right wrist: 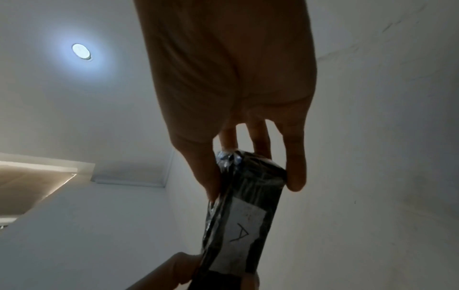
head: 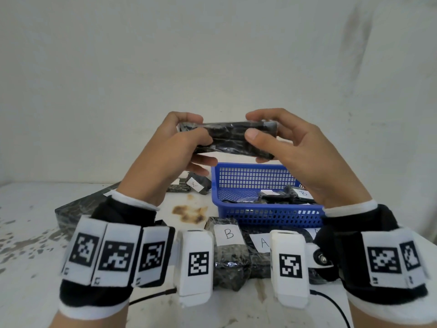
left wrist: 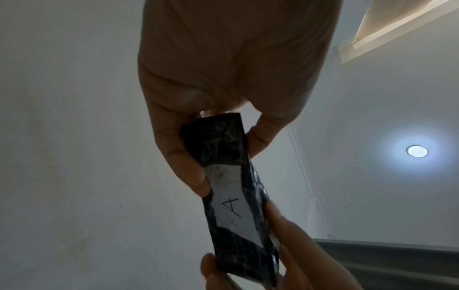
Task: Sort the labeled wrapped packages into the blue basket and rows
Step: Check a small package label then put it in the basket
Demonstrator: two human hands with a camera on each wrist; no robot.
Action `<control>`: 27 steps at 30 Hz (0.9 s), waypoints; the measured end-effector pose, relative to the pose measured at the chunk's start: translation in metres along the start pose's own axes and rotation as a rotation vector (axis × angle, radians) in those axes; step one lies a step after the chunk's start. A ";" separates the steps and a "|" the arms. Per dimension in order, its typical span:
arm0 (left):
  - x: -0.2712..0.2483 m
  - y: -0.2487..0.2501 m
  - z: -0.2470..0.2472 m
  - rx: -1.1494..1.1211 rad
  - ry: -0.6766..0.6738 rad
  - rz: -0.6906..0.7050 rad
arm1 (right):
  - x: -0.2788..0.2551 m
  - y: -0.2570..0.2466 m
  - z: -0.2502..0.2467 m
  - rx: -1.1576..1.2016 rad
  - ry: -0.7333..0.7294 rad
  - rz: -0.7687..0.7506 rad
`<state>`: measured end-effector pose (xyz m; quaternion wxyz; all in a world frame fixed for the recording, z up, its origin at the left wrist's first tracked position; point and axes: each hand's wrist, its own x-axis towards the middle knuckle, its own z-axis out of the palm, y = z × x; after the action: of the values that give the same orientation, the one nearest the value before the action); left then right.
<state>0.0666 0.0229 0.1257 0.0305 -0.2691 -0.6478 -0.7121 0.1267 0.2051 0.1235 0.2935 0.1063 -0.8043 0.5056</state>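
Observation:
Both hands hold one black wrapped package (head: 228, 139) up in the air above the blue basket (head: 264, 210). My left hand (head: 186, 136) grips its left end between thumb and fingers, and my right hand (head: 264, 136) pinches its right end. Its white label, marked A, faces away from the head camera and shows on the package (left wrist: 233, 208) in the left wrist view and on the package (right wrist: 244, 231) in the right wrist view. Several black packages lie inside the basket, one labelled B (head: 302, 192). In front of the basket lie a package labelled B (head: 230, 252) and one labelled A (head: 262, 245).
A large flat black wrapped slab (head: 78, 209) lies on the white table (head: 35, 268) at the left. Small black packages (head: 196, 184) sit behind it, left of the basket. A brown stain (head: 189, 213) marks the tabletop. A white wall rises behind the table.

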 end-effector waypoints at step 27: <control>0.000 -0.006 0.000 0.122 -0.035 0.006 | 0.003 0.004 -0.005 -0.011 0.060 0.051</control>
<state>0.0646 0.0238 0.1205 0.0377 -0.2810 -0.6898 -0.6662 0.1245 0.2121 0.1236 0.3051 0.0689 -0.8004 0.5114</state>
